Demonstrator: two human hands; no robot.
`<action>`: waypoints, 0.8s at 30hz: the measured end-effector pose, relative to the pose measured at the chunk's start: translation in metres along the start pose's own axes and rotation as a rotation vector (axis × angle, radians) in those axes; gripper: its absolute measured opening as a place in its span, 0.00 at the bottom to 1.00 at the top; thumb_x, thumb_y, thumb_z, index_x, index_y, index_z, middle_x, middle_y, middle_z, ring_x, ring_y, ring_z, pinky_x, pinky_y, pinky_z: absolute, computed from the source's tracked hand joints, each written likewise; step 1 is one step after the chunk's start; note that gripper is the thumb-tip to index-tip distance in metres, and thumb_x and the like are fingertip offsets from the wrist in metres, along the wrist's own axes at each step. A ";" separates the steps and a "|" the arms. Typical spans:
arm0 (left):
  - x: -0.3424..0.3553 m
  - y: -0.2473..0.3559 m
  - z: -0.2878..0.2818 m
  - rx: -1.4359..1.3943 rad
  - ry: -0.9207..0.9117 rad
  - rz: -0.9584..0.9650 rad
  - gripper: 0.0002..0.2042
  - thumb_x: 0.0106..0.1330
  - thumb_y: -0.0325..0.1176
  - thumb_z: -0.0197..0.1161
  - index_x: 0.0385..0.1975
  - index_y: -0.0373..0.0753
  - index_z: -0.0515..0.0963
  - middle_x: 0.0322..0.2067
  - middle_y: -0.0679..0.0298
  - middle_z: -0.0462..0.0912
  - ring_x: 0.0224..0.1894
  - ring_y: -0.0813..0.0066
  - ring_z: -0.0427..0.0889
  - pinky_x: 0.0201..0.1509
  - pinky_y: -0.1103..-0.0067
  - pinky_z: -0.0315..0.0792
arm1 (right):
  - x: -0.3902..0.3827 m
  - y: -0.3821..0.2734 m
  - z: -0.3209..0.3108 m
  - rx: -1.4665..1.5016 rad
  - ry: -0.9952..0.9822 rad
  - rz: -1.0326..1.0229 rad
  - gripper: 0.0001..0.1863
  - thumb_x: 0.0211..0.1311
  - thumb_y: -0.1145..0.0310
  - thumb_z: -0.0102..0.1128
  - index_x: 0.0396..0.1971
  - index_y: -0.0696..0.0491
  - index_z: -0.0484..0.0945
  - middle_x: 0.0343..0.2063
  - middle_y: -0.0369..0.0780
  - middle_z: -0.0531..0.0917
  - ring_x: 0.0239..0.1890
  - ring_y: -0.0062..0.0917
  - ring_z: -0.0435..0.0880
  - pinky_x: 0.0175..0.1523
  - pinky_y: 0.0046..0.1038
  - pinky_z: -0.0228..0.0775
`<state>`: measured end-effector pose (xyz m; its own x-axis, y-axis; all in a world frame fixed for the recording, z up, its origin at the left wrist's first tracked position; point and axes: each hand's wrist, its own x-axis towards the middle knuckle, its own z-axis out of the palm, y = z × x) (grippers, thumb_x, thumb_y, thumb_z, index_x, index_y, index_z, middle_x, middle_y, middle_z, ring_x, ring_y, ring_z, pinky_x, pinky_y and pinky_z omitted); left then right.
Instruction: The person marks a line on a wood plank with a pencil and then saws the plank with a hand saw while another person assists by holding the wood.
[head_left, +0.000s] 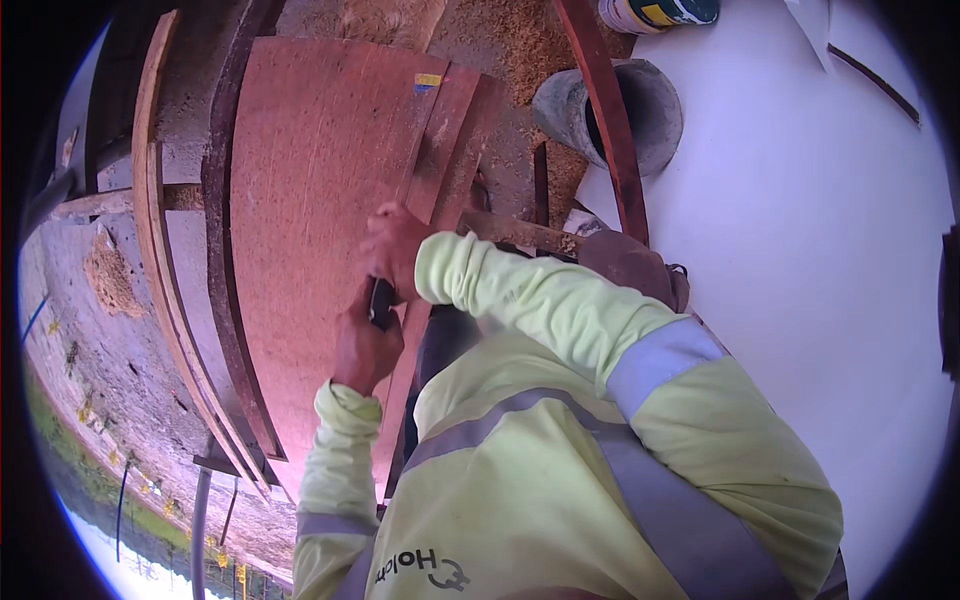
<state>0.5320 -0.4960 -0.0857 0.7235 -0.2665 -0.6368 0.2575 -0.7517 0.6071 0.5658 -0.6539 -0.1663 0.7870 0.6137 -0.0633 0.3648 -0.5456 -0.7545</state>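
Observation:
My left hand (365, 340) is closed on a black object (381, 303), which looks like a tool's handle, over a broad reddish plywood sheet (300, 180). Just above it my right hand (400, 245) has its fingers curled at the same spot, near a narrow reddish strip (447, 135) along the sheet's right side. What my right fingers hold is hidden, and the front of the black object cannot be made out. A small yellow-and-blue piece (427, 82) lies near the sheet's top edge.
Long timber strips (155, 240) and a dark board (220, 230) run along the left. A grey bucket (650, 120), a paint pail (675, 12), a red timber (610, 110) and sawdust (525, 50) are at the top. A white surface (800, 300) spreads across the right.

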 end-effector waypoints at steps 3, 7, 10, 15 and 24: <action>0.090 0.004 0.029 0.009 0.081 0.125 0.16 0.58 0.24 0.58 0.47 0.30 0.74 0.29 0.42 0.81 0.34 0.40 0.82 0.35 0.64 0.74 | 0.023 0.087 -0.017 -0.122 -0.029 0.076 0.16 0.29 0.52 0.73 0.21 0.38 0.79 0.26 0.28 0.79 0.40 0.28 0.76 0.53 0.41 0.58; 0.033 0.005 0.011 -0.060 0.040 0.121 0.17 0.57 0.23 0.57 0.48 0.32 0.74 0.28 0.41 0.80 0.34 0.38 0.81 0.35 0.63 0.73 | 0.007 0.035 -0.006 0.013 -0.013 0.025 0.16 0.28 0.54 0.74 0.21 0.39 0.79 0.26 0.28 0.79 0.40 0.28 0.75 0.52 0.40 0.57; -0.079 0.006 -0.026 -0.030 -0.073 -0.095 0.16 0.55 0.25 0.62 0.45 0.35 0.75 0.22 0.51 0.80 0.23 0.54 0.82 0.31 0.68 0.74 | -0.017 -0.078 0.010 -0.006 0.131 -0.069 0.11 0.32 0.57 0.71 0.21 0.40 0.82 0.25 0.28 0.80 0.43 0.26 0.76 0.53 0.38 0.60; -0.108 0.003 -0.029 0.034 -0.094 -0.136 0.24 0.53 0.26 0.64 0.53 0.37 0.73 0.23 0.48 0.82 0.29 0.45 0.84 0.32 0.64 0.78 | -0.027 -0.105 0.028 0.124 0.121 -0.057 0.09 0.37 0.57 0.66 0.19 0.43 0.77 0.25 0.30 0.77 0.42 0.27 0.75 0.52 0.37 0.63; 0.027 0.000 0.017 -0.040 0.059 0.073 0.19 0.58 0.25 0.59 0.52 0.33 0.74 0.31 0.42 0.82 0.36 0.43 0.83 0.36 0.64 0.74 | 0.002 0.028 0.000 -0.032 0.026 0.028 0.15 0.29 0.56 0.74 0.21 0.41 0.78 0.26 0.29 0.78 0.39 0.30 0.74 0.47 0.39 0.62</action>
<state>0.5409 -0.5138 -0.1112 0.7772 -0.2827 -0.5622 0.2277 -0.7065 0.6701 0.5775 -0.6681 -0.1882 0.8095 0.5833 -0.0665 0.3582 -0.5805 -0.7313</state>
